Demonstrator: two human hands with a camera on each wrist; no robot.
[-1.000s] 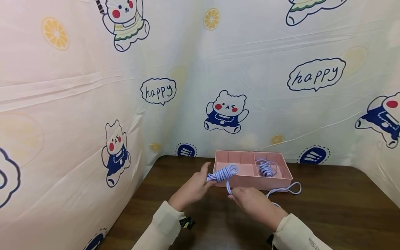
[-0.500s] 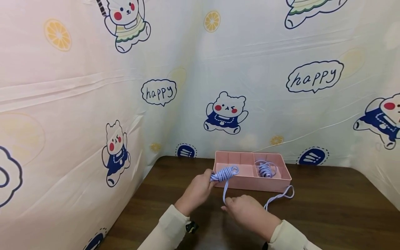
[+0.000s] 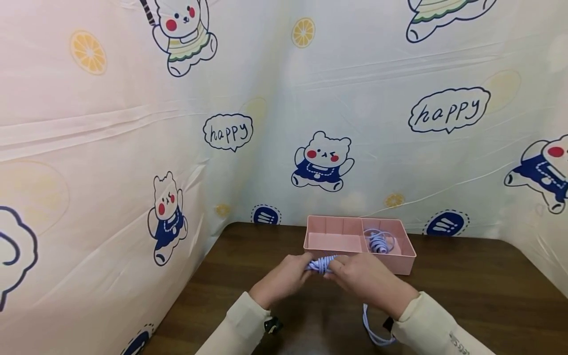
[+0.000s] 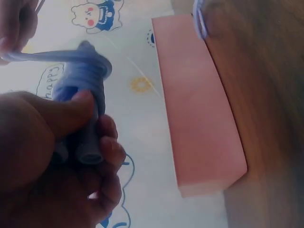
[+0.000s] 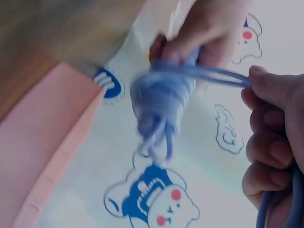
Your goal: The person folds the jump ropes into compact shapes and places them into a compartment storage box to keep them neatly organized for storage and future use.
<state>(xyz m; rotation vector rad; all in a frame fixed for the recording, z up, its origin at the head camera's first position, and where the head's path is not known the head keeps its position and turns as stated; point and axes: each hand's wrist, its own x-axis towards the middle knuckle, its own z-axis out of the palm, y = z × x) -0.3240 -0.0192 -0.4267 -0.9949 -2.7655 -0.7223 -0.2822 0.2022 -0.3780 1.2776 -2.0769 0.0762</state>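
A light-blue cord wound into a tight bundle point(image 3: 321, 265) is held up in front of the pink tray. My left hand point(image 3: 284, 278) grips one end of it, thumb pressed along the windings and fingers curled beneath. Doubled strands point(image 5: 221, 76) run sideways from the bundle to my right hand point(image 3: 368, 281), which pinches them between thumb and fingertips. More cord passes through the right hand's curled fingers, and a loose tail point(image 3: 372, 330) hangs below that wrist. At the bundle's far end, small loops point(image 5: 159, 140) stick out, blurred in the right wrist view.
Behind the hands, a pink divided tray point(image 3: 404, 265) stands on the dark wooden table point(image 3: 466, 281). Another coil of blue cord point(image 3: 379, 242) lies in its right compartment. A patterned fabric sheet point(image 3: 372, 162) hangs around the table's back and sides.
My right hand has first drawn the cord down towards me, then come up against the bundle. The bundle sits slightly lower, and the loose tail has slid from beside the tray to below the right wrist.
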